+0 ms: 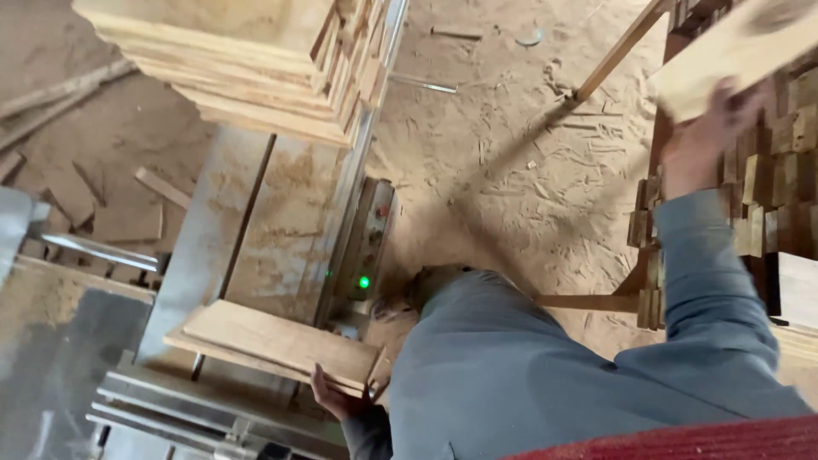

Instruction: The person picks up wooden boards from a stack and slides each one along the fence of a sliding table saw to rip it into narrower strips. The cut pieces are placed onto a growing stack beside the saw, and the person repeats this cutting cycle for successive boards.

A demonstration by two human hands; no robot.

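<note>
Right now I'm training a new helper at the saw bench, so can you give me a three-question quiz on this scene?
1. True or false: the left hand grips the short stack of boards lying on the saw table.
2. What does the right hand hold? A) a hammer B) a single wooden board C) a broom
3. What colour is the lit indicator lamp on the machine's control panel?

Key: 1 true; 2 B, lifted beside the stacked wood pieces on the right; 3 green.
</note>
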